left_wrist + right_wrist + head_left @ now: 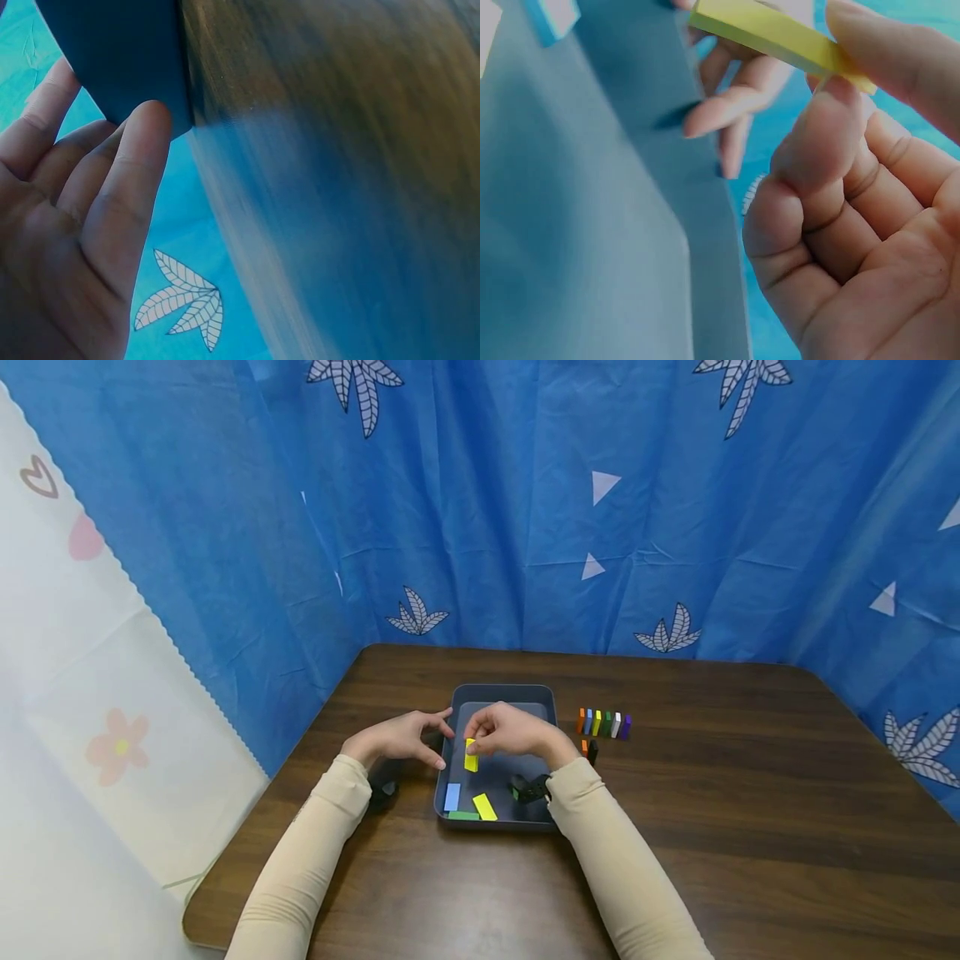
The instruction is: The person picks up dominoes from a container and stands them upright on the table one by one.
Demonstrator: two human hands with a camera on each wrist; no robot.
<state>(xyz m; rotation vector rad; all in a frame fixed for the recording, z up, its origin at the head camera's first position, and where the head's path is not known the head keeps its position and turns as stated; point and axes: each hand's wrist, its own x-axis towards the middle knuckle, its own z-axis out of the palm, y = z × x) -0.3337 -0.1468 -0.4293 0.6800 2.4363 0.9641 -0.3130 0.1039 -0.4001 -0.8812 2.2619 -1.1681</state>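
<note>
In the head view my right hand [512,729] pinches a yellow domino-like block [471,760] between thumb and index finger, above the left half of a dark grey tray [501,692]. The right wrist view shows that block [772,34] gripped at one end, the other fingers curled toward the palm. My left hand [403,737] is at the tray's left side, thumb and fingers spread around its rim and holding no block. In the tray's near left corner lie a light blue block [452,797], a green block [463,816] and another yellow block [484,807].
Right of the tray, several coloured blocks [607,724] stand upright in a row on the wooden table [712,793]. An orange block [584,747] and a black block [593,752] stand nearer, partly behind my right wrist. A blue curtain [480,527] hangs behind the table.
</note>
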